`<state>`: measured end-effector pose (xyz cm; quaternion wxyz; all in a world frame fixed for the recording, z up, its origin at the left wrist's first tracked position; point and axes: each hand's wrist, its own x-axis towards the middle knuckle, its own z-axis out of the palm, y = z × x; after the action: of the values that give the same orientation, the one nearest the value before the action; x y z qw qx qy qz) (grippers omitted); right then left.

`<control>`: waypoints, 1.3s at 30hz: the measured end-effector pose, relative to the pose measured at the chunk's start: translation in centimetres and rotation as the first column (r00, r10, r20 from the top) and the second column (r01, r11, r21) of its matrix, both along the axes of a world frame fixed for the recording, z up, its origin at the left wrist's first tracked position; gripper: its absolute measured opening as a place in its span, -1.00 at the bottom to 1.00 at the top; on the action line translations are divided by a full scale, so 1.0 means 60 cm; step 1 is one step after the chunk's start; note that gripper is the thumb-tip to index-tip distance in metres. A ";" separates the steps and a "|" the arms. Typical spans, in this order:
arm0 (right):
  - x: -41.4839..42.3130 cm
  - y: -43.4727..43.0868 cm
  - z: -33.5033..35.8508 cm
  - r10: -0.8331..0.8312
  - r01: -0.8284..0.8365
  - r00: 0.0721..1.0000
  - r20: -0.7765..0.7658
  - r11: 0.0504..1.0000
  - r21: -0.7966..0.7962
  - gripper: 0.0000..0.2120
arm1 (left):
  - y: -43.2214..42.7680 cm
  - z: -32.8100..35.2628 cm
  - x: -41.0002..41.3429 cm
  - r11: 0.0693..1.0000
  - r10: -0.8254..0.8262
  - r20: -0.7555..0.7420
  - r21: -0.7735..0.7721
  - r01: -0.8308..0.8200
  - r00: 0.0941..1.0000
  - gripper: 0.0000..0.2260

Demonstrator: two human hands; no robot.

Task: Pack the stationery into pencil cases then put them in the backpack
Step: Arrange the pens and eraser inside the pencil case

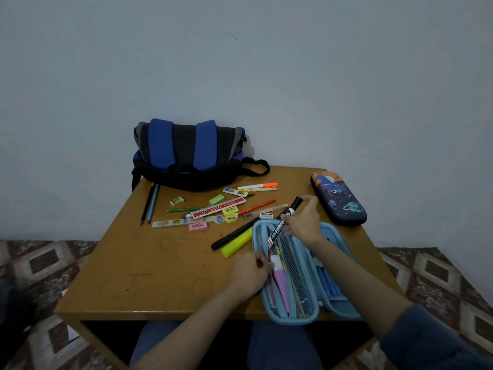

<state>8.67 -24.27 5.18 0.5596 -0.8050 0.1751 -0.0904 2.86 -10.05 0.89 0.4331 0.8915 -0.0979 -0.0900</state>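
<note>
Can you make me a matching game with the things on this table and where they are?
Things:
1 backpack
2 black-capped marker
3 dark blue pencil case
4 yellow highlighter

Places:
A lying beside a black pen
B gripped by the right hand over the light blue pencil case
C at the table's far edge
D closed, on the table's right side

Pairs: 1-C, 2-B, 3-D, 4-A
</note>
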 end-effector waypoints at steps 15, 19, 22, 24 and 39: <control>-0.002 0.020 -0.004 0.363 -0.414 0.868 -0.340 0.906 -0.087 -0.67 | -0.002 -0.006 -0.004 1.000 0.018 0.027 0.004 -0.018 0.999 -0.75; -0.005 0.016 -0.003 0.334 -0.425 0.878 -0.342 0.873 -0.239 -0.68 | -0.002 -0.002 -0.006 1.000 0.012 0.036 0.000 -0.012 0.999 -0.73; -0.007 0.011 0.003 0.337 -0.444 0.882 -0.330 0.828 -0.341 -0.68 | -0.001 -0.003 -0.007 1.000 0.018 0.040 0.004 -0.019 0.999 -0.73; -0.008 0.008 0.004 0.351 -0.456 0.880 -0.321 0.814 -0.359 -0.68 | -0.002 -0.004 -0.007 1.000 0.021 0.040 0.015 -0.021 0.999 -0.73; -0.035 0.025 -0.013 0.435 -0.602 0.797 -0.419 0.621 -0.501 -0.80 | -0.011 -0.004 -0.015 0.993 0.000 0.177 0.119 -0.022 0.984 -0.85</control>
<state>6.58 -22.78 4.39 0.2418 -0.9610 -0.0351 0.1296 1.95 -10.69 0.62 0.3688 0.9209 -0.1253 -0.0141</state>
